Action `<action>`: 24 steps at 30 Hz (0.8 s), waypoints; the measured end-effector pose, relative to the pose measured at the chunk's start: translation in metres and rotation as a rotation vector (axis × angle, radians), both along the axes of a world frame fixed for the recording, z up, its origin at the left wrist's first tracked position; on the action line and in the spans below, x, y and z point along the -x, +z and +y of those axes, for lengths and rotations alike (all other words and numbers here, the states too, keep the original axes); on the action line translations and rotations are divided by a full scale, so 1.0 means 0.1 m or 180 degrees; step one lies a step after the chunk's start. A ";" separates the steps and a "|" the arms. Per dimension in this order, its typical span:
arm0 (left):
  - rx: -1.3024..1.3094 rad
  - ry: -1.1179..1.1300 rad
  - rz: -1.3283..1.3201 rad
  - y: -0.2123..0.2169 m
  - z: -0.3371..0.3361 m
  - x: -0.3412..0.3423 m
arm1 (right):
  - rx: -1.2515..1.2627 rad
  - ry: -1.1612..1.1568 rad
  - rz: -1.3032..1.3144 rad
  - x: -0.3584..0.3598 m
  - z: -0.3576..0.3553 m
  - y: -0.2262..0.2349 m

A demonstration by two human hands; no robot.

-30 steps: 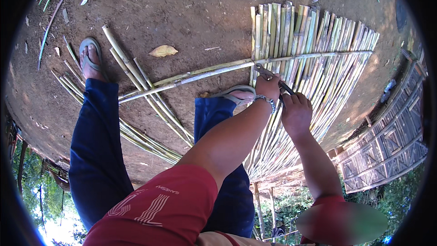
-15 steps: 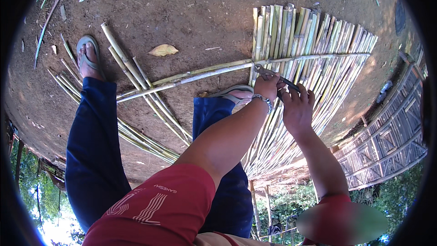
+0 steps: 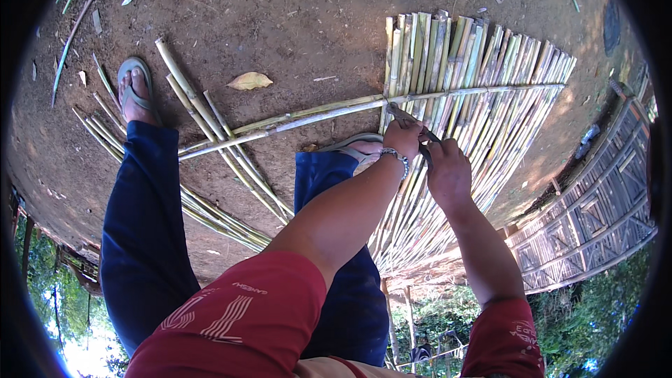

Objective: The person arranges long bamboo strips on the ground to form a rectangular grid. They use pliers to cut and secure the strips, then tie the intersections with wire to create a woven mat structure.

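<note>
A pair of dark metal pliers (image 3: 396, 110) has its jaws at the cross pole (image 3: 350, 104), beside the leftmost cane of a row of bamboo canes (image 3: 467, 56). My left hand (image 3: 404, 137), a beaded bracelet at its wrist, is closed around the pliers just behind the jaws. My right hand (image 3: 449, 171) is closed on their handles. Two thin poles run crosswise over the row and out to the left, meeting the canes where the jaws are. Whatever the jaws grip is too small to make out.
Loose bamboo canes (image 3: 183, 84) lie across the poles on the left, near my sandalled left foot (image 3: 138, 87). My right foot (image 3: 365, 147) stands just below the poles. A dry leaf (image 3: 250, 81) lies on the dirt. A woven bamboo panel (image 3: 588, 203) stands at the right.
My right hand's fingers have closed around the handles, where they were spread before. The handles have swung nearer to me; my left hand has shifted slightly left and down.
</note>
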State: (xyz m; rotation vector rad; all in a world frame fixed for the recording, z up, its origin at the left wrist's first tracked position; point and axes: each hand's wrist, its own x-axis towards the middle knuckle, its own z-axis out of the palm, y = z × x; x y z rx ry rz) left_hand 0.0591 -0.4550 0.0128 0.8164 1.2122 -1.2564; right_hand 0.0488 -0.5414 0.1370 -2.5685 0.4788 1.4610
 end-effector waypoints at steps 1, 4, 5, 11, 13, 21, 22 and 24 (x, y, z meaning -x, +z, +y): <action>-0.0012 -0.0046 -0.0104 0.00 -0.01 0.01 | 0.0065 0.0022 -0.0174 -0.02 0.00 -0.01; -0.0031 -0.0017 -0.0479 -0.05 -0.02 0.11 | 0.0234 0.0110 -0.0274 0.00 0.00 -0.05; -0.0017 0.0021 -0.0627 -0.08 -0.05 0.13 | 0.0294 0.0151 -0.0048 0.01 -0.01 -0.12; 0.0054 -0.0355 -0.0428 -0.13 -0.16 0.13 | 0.0034 -0.0095 0.0370 0.06 -0.35 -0.30; 0.0063 -0.0542 -0.0638 -0.37 -0.16 0.31 | -0.0131 -0.0042 0.0104 0.09 -0.42 -0.36; -0.0351 -0.1275 -0.0876 -0.23 -0.34 0.21 | -0.0624 -0.0322 -0.0289 0.40 -0.77 -0.67; -0.0454 -0.1375 -0.0860 -0.11 -0.33 0.13 | -0.0642 -0.0385 -0.0237 0.43 -0.77 -0.67; -0.0660 -0.2006 -0.1260 -0.14 -0.23 0.18 | -0.0999 -0.0974 -0.0055 0.39 -0.69 -0.65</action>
